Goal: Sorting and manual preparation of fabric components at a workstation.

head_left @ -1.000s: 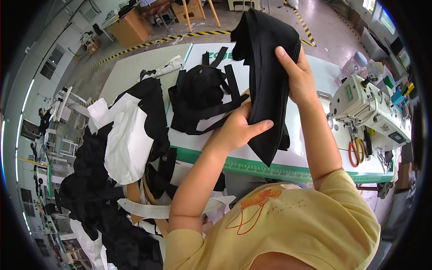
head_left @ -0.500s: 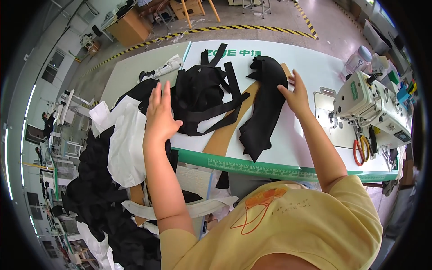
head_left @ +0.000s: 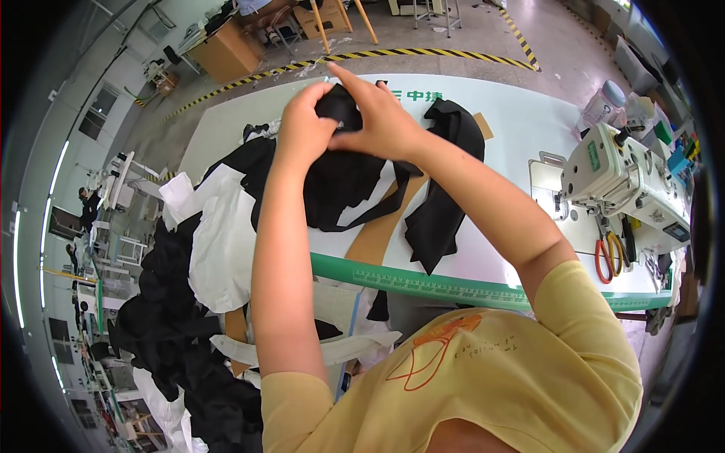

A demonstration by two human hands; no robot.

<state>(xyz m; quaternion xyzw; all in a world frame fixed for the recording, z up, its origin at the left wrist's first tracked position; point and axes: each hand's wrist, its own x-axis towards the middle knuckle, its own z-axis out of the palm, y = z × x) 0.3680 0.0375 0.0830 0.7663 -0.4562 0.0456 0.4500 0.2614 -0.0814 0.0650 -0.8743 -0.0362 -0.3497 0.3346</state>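
Note:
A heap of black fabric pieces and strips (head_left: 340, 189) lies on the white sewing table, part of it bunched between my hands. My left hand (head_left: 306, 124) is curled against the far left of that bunch, its fingers and thumb closed around the cloth. Over the right side of the same cloth, my right hand (head_left: 381, 121) has its fingers spread, the index stretched out. Both thumbs come close together at the middle. A separate long black fabric piece (head_left: 442, 204) rests under my right forearm, across a tan strip (head_left: 374, 238).
A white sewing machine (head_left: 627, 181) stands at the right, with orange-handled scissors (head_left: 603, 257) beside it and a clear bottle (head_left: 604, 102) behind. White fabric (head_left: 223, 241) and black cloth (head_left: 166, 302) hang off the left. A green ruler edge (head_left: 423, 285) borders the table.
Both hands have come inward and farther across the table onto the black heap. My right hand has left the long piece. The heap looks more bunched, with its loose strips shifted or hidden.

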